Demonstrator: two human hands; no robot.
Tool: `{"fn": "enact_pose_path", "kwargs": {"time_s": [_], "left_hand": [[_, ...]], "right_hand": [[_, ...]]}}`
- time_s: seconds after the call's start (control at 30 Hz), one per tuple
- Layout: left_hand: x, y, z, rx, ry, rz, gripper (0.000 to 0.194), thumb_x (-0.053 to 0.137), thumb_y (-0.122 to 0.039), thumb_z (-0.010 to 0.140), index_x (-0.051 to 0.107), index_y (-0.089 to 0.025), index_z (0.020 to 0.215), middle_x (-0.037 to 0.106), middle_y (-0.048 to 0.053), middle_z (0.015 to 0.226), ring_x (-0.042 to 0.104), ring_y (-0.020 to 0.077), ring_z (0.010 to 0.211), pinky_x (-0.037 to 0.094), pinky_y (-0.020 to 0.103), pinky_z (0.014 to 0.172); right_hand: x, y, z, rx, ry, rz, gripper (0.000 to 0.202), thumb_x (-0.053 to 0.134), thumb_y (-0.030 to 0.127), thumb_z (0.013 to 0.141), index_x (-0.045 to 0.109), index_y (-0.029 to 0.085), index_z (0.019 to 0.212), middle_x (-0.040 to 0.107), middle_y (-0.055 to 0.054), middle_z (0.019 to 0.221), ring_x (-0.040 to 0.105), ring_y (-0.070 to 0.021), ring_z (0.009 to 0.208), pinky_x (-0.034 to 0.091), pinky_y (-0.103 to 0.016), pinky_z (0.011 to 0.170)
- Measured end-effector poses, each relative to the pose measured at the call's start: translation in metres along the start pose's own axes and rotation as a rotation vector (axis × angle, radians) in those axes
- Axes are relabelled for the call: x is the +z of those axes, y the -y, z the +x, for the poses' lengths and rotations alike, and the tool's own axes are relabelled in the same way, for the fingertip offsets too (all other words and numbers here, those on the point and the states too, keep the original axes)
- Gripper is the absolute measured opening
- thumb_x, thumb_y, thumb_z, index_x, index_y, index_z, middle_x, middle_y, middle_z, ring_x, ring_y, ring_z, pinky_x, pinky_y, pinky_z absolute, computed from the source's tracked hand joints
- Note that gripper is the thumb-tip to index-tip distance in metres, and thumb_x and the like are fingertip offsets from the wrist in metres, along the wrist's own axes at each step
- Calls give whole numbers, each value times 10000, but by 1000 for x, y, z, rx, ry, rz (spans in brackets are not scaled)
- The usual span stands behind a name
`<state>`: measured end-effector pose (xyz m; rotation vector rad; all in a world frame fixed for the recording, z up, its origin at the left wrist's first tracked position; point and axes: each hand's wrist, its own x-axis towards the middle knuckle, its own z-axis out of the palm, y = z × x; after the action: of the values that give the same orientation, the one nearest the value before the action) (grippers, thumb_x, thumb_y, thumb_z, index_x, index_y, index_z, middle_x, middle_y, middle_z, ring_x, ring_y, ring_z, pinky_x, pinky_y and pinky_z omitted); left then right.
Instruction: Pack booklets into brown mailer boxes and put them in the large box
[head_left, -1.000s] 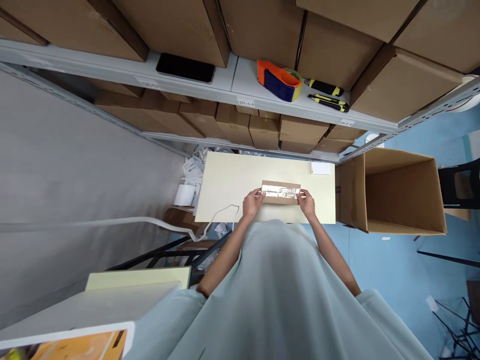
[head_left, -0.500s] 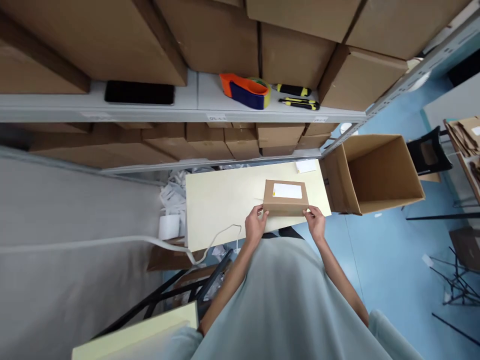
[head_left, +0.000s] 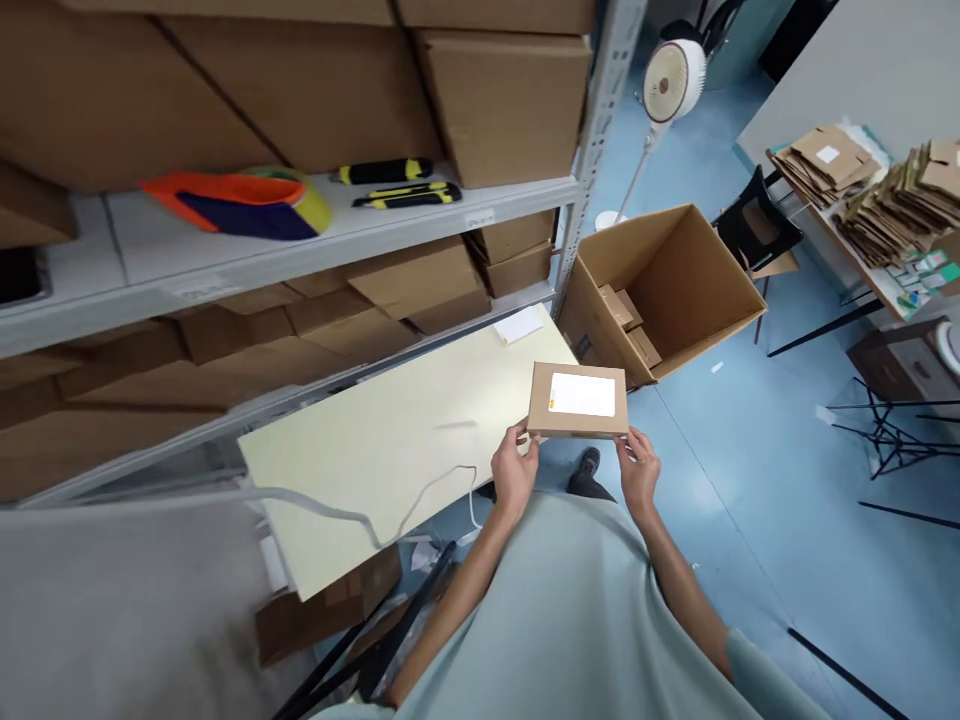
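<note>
Between my hands is a small brown cardboard box with a white label on its upper face. My left hand grips its near left corner, thumb and fingers closed on the edge. At the near right corner, my right hand pinches the box in the same way. The box is held over the right end of a pale yellow table, near its front edge. A white stack of labels or paper lies at the table's far right corner.
Right of the table stands a large open carton with several small boxes inside. Shelving behind holds cartons, a tape dispenser and utility knives. A white cable crosses the table. A fan stands beyond.
My view has turned right, bringing the large carton's contents and the fan into sight. The small box, still in both hands, has tipped so its labelled face shows more fully.
</note>
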<state>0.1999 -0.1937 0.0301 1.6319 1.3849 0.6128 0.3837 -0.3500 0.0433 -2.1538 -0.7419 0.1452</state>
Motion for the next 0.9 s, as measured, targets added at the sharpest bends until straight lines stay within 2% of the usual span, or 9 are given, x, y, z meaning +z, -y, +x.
{"fn": "enact_pose_path", "kwargs": {"time_s": [0.13, 0.27, 0.37, 0.47, 0.63, 0.73, 0.9], "left_hand": [[62, -38, -9, 71, 1, 5, 286, 693, -381, 958, 706, -257, 1216, 829, 81, 1191, 807, 263, 923, 634, 389, 827], [126, -79, -19, 135, 83, 43, 271, 705, -418, 942, 717, -261, 1163, 839, 67, 1109, 806, 271, 916, 642, 405, 846], [167, -115, -26, 183, 166, 52, 260, 697, -418, 951, 722, -264, 1158, 841, 61, 1092, 807, 269, 945, 648, 410, 878], [199, -148, -28, 218, 234, 35, 266, 665, -430, 992, 721, -263, 1192, 835, 66, 1139, 804, 254, 995, 652, 393, 905], [251, -182, -8, 154, 275, 12, 330, 645, -477, 1013, 688, -255, 1253, 821, 75, 1212, 809, 246, 991, 657, 378, 857], [291, -190, 15, 82, 272, -8, 335, 661, -495, 993, 662, -247, 1219, 820, 82, 1175, 819, 261, 985, 660, 389, 850], [362, -200, 61, -117, 283, -91, 280, 651, -390, 981, 607, -256, 1223, 797, 100, 1262, 813, 268, 1095, 670, 419, 954]], "right_hand": [[-46, -46, 37, -41, -47, 18, 413, 616, 519, 1086, 868, 211, 1199, 810, -148, 1203, 808, -243, 942, 689, -415, 911], [-102, -92, 71, -7, -91, 35, 403, 596, 497, 1106, 848, 223, 1261, 803, -148, 1231, 796, -263, 1086, 679, -413, 955], [-139, -122, 91, 61, -136, 44, 405, 603, 492, 1104, 844, 210, 1268, 801, -150, 1237, 795, -252, 1049, 693, -404, 922], [-165, -147, 111, 116, -174, 54, 399, 631, 494, 1089, 853, 200, 1241, 802, -149, 1234, 797, -236, 987, 703, -395, 897], [-183, -164, 159, 108, -223, 12, 358, 648, 466, 1084, 854, 211, 1228, 803, -141, 1210, 792, -236, 1004, 694, -404, 926], [-187, -166, 197, 66, -217, -54, 324, 629, 411, 1100, 829, 251, 1299, 792, -133, 1213, 775, -244, 1081, 675, -420, 961], [-185, -170, 268, 6, -111, -169, 344, 598, 344, 1109, 775, 335, 1403, 767, -140, 1262, 754, -266, 1140, 663, -471, 985]]}}
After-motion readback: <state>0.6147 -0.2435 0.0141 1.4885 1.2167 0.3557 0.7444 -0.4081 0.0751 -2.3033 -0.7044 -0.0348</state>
